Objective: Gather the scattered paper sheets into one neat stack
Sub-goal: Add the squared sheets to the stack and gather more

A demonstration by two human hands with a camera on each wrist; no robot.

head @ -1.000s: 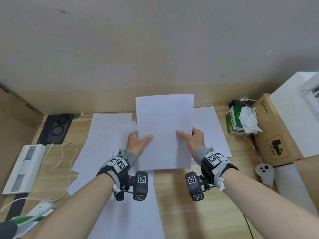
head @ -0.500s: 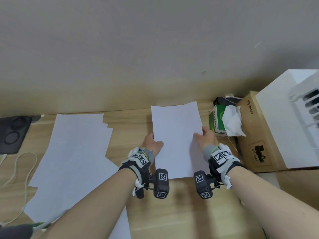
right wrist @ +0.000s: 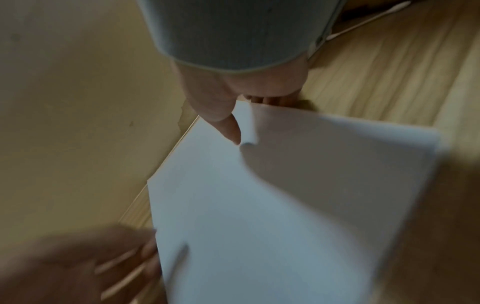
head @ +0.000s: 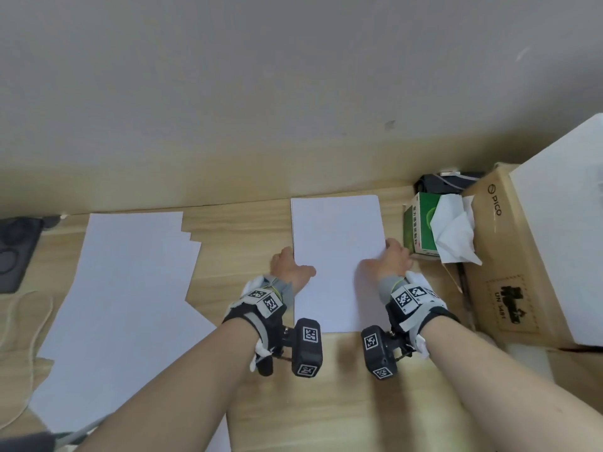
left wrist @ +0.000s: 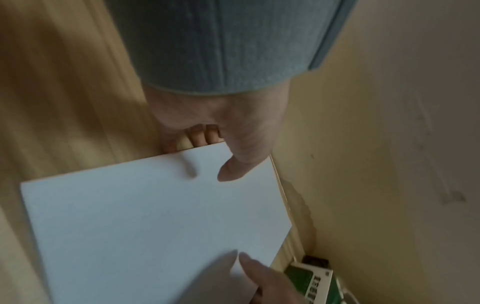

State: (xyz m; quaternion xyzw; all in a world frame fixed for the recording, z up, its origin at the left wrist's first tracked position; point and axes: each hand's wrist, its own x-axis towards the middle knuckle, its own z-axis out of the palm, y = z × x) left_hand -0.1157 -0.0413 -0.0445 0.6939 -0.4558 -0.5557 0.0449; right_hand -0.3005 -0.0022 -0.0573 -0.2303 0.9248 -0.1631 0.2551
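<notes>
On the right half of the wooden table (head: 248, 230), close to the wall (head: 293, 93), a white paper stack (head: 336, 256) lies with its long sides running away from the person. The left hand (head: 288, 267) grips the stack's left edge: the thumb (left wrist: 233, 166) presses on the top sheet while the fingers (left wrist: 197, 135) curl beneath the edge, pinching the paper. The right hand (head: 390, 261) grips the opposite edge in the same way, thumb (right wrist: 226, 125) on top and fingers (right wrist: 272, 99) tucked under; in the right wrist view this edge bows slightly upward at the thumb. Whether the stack rests fully on the table cannot be told. To the left, well apart from the stack, loose sheets (head: 130, 282) lie overlapping and fanned on the table. Just beside the right hand stands a green tissue box (head: 421, 223) with white tissue protruding, and beyond it a cardboard box (head: 509, 256). A dark device (head: 13, 252) sits at the table's far left edge.
</notes>
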